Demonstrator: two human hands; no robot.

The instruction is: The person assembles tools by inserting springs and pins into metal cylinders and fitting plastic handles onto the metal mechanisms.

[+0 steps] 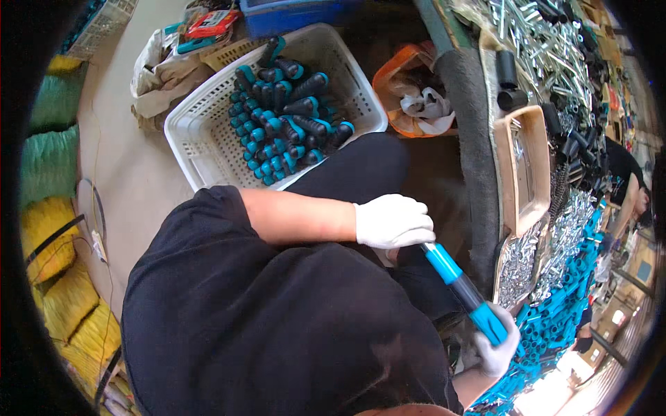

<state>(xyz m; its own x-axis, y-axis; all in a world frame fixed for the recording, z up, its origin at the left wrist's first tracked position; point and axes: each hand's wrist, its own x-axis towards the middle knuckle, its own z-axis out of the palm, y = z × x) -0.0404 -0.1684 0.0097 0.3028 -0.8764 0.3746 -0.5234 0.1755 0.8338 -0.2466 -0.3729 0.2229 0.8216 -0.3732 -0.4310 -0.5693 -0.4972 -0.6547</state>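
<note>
One teal-and-black tubular handle point(467, 293) is grasped at both ends, its axis slanting from left hand point(393, 222) rightward to right hand point(501, 351).

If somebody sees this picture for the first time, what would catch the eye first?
Probably the blue-and-black tube, slanting from the white-gloved left hand down to the right hand, right of centre. Next might come the white basket of teal-and-black handles at the top, left of centre. The blue parts heaped at lower right may follow.
</note>
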